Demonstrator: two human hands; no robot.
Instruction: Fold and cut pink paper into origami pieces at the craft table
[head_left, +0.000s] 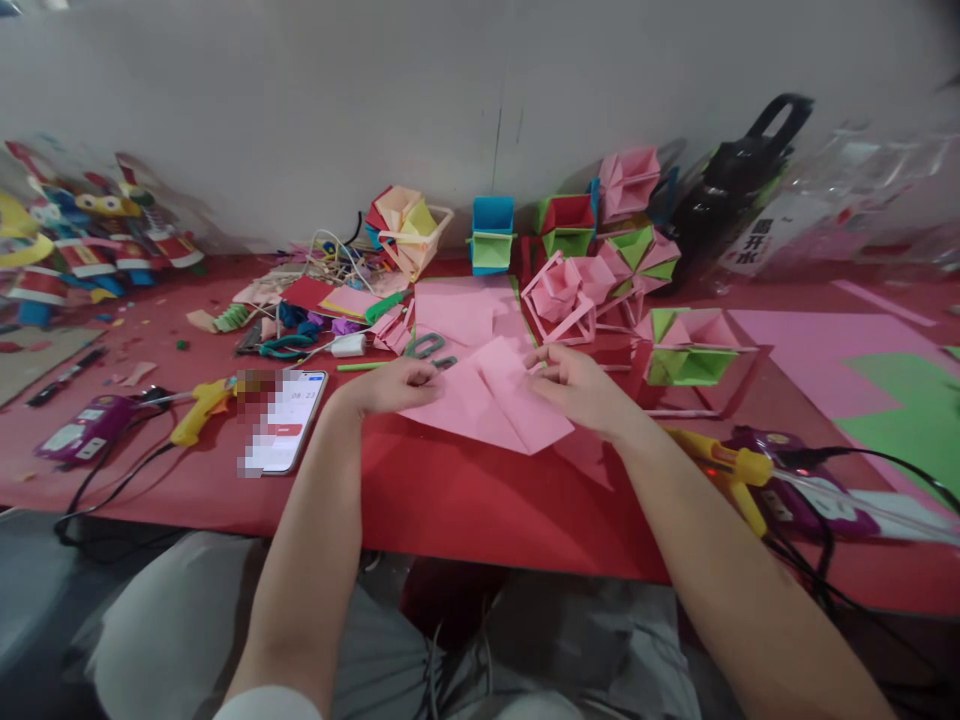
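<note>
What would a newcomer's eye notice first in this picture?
First, probably the pink paper, held in the left hand and the right hand above the red table. Next, the colourful paper shapes behind it, near the pale wall, and the black bottle to their right.

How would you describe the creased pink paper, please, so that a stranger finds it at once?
Start from the red table and look to the middle of it. There, between the left hand and the right hand, is the creased pink paper. Unlike the pink sheet lying just behind it, this one is held in both hands, and a slanting crease crosses it.
</note>
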